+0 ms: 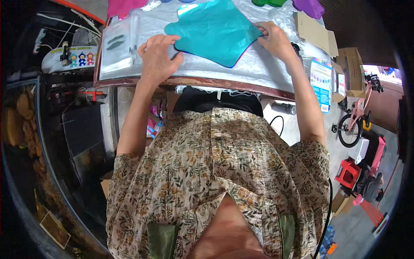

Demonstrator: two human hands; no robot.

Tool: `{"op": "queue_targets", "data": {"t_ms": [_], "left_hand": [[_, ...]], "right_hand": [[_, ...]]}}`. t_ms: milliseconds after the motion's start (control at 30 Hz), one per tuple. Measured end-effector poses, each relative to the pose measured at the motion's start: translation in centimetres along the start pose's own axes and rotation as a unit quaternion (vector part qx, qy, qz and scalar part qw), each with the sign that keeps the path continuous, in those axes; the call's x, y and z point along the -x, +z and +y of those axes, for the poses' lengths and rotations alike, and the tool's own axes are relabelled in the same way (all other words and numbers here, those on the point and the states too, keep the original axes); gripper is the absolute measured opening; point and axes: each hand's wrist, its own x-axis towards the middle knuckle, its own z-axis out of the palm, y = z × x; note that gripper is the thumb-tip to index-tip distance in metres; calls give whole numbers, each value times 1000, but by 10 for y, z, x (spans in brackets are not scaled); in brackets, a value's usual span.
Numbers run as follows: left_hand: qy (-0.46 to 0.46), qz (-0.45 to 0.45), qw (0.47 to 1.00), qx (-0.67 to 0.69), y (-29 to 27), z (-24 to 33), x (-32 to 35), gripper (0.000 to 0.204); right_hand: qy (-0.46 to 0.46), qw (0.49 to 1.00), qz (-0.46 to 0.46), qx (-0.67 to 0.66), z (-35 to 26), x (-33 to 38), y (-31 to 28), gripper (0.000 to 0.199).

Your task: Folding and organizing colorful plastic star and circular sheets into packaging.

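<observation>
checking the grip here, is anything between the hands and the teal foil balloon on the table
Nothing visible does. The left hand rests on the teal foil balloon at its near-left lobe, and the right hand pinches its right edge. The balloon lies flat on the clear plastic sheet.

on my worktop [258, 73]: one teal foil sheet [213, 32], one pink shape [123, 6], one green [268, 2], one purple [309, 7], one clear packet [116, 45], and my two hands, left hand [157, 58] and right hand [276, 39].
</observation>
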Motion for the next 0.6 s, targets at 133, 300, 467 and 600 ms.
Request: {"op": "queue_targets", "data": {"t_ms": [133,300,467,600], "left_hand": [[12,22,1000,-2,0,2,2,44],[72,46,996,-3,-5,15,0,36],[146,-23,989,-17,-2,31,-13,22],[174,-51,983,-2,2,35,-21,14]], "right_hand": [[22,999,-28,33,-3,-5,-2,44],[46,999,1,16,5,-40,8,34],[55,998,-33,15,9,-62,12,32],[42,999,-22,26,8,-65,14,28]]}}
